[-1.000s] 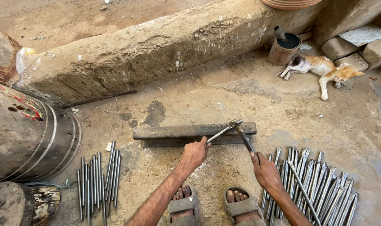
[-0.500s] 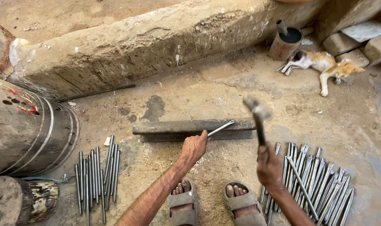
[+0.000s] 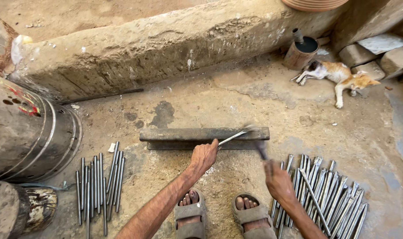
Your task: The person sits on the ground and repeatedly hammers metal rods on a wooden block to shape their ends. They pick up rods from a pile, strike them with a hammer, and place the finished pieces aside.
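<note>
Fingers of the left hand [image 3: 204, 155] are curled tight around the near end of a thin grey metal rod [image 3: 234, 136]. Its long axis runs from 7 o'clock up to 1 o'clock, and the far tip rests on top of the long dark steel rail block [image 3: 184, 134], which lies flat with its long axis from 9 to 3 o'clock. The right hand [image 3: 277, 179] is closed around the handle of a motion-blurred hammer [image 3: 260, 148]; the head sits at the rod's tip, near the rail's 3 o'clock end. Loose straight rods [image 3: 97, 183] lie at 8 o'clock, flattened rods [image 3: 332, 197] at 4 o'clock. Bare ground opens beyond the rail toward the concrete kerb [image 3: 166, 44] at 12 o'clock.
</note>
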The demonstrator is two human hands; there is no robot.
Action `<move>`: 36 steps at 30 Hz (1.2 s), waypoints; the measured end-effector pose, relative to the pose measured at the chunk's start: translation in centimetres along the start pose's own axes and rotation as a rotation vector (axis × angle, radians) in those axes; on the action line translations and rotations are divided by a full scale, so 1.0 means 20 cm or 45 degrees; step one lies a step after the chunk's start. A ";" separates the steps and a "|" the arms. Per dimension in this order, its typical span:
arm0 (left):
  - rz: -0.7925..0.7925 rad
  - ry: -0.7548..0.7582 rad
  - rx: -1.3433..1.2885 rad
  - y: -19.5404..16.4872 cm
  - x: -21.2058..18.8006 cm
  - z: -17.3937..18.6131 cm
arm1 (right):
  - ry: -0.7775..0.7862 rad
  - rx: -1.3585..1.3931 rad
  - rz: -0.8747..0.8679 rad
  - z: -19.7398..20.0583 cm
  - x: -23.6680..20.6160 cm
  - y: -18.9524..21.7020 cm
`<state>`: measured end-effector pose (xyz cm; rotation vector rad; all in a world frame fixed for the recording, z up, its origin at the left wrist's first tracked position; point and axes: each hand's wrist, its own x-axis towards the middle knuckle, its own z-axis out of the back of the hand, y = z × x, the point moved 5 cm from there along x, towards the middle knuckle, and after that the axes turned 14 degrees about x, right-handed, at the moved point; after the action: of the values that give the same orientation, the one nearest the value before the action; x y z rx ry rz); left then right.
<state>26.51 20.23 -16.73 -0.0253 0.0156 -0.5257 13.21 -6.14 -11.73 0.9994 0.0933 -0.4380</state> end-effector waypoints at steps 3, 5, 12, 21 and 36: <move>-0.023 -0.222 0.026 -0.02 -0.01 0.03 | 0.152 -0.160 0.076 0.02 0.04 0.04; -0.007 -0.149 -0.009 -0.05 -0.05 0.00 | 0.088 -0.056 0.088 0.09 -0.01 0.05; -0.002 -0.033 -0.006 -0.02 0.03 0.00 | -0.020 0.042 -0.123 0.06 0.01 0.02; -0.022 0.104 -0.158 -0.08 -0.02 0.14 | -0.110 0.009 0.024 0.13 0.08 -0.35; -0.003 0.252 -0.175 -0.19 0.10 0.17 | 0.027 -0.007 -0.104 0.12 0.12 -0.29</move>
<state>26.34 15.97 -13.29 -0.1073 0.2448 -0.5269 12.88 -11.58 -15.68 0.9975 0.1550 -0.5014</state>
